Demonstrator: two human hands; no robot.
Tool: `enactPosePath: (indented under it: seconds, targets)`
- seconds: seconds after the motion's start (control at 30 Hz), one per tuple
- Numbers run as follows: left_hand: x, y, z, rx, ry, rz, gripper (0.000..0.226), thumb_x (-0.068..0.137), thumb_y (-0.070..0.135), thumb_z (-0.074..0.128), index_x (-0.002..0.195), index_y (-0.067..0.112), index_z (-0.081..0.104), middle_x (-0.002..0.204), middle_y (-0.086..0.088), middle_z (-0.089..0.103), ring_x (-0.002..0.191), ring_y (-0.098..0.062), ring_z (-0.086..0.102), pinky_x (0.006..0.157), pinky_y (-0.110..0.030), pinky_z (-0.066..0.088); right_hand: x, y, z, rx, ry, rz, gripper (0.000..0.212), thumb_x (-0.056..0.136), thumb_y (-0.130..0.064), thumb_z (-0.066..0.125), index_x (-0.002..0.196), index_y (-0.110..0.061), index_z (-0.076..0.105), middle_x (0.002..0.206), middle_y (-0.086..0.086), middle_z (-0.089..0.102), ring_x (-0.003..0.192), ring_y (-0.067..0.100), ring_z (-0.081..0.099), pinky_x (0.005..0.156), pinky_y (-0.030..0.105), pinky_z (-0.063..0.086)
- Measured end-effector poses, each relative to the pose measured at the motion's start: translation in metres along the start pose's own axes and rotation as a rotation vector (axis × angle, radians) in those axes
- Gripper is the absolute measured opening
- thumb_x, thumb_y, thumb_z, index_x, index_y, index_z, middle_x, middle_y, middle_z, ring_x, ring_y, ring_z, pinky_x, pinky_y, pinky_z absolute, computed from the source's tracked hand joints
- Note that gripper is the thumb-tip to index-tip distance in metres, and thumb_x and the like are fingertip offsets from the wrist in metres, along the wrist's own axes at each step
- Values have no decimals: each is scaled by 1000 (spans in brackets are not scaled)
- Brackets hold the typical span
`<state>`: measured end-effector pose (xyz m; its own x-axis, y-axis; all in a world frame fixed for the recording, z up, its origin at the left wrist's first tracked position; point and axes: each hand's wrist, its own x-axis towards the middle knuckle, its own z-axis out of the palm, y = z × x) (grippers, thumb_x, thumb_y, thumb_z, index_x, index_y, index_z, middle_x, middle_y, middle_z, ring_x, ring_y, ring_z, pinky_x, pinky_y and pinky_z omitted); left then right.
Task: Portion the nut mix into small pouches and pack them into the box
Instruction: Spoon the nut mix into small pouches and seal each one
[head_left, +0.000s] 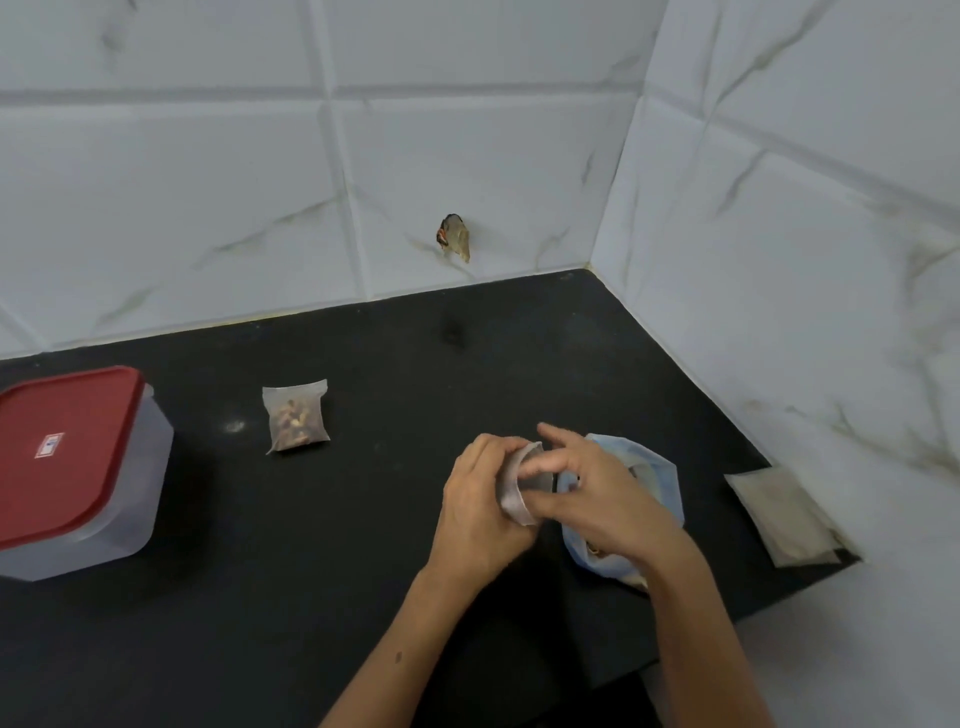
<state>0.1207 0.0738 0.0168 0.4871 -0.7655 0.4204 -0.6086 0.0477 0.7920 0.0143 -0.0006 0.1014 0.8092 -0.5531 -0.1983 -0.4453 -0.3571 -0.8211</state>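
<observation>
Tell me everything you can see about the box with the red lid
The box sits at the left edge of the black counter, partly cut off by the frame. Its body looks like frosted translucent plastic with rounded corners. A red lid is on, with a small label near its middle. What is inside cannot be made out. Nothing touches it but the counter; the filled pouch lies apart to its right, and both hands are well away.

Your black stone tabletop (363, 519) carries a red-lidded translucent plastic box (78, 467); right of it lie a clear nut-filled pouch (297, 415), a blue plastic bag (660, 483) and flat empty pouches (784, 514).
</observation>
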Motion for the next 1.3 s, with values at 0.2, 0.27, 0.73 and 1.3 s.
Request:
enactPosePath:
  seconds: [0.2, 0.27, 0.73, 1.3]
  targets:
    - [-7, 13, 19, -70, 97, -116, 48, 71, 17, 83, 108, 29, 55, 101, 12, 61, 96, 3, 58, 79, -8, 46, -29, 35, -39, -145, 512, 223, 11, 85, -33, 65, 95, -28, 64, 92, -14, 64, 86, 2, 59, 71, 19, 41]
    - [-11, 13, 23, -70, 96, -150, 50, 70, 17, 84, 107, 31, 53, 101, 12, 60, 97, 4, 57, 79, -7, 44, -38, 57, -43, -328, 574, 511, 26, 85, -43, 63, 95, -19, 59, 89, -4, 62, 81, 12, 56, 72, 29, 44]
    - [-29, 14, 46, -128, -69, -485, 38, 75, 25, 79, 100, 30, 52, 96, 13, 61, 88, 6, 58, 67, -5, 46, -17, 70, -28, -554, 395, 755, 34, 85, -43, 64, 109, -20, 58, 93, 0, 59, 80, 12, 55, 60, 25, 39]
    - [-21, 12, 48, -135, -102, -568, 33, 76, 23, 77, 101, 24, 55, 92, 10, 63, 83, 2, 60, 61, -5, 45, -16, 75, -32, -595, 336, 623, 22, 88, -24, 62, 110, -21, 60, 97, -1, 61, 85, 11, 57, 73, 24, 49]
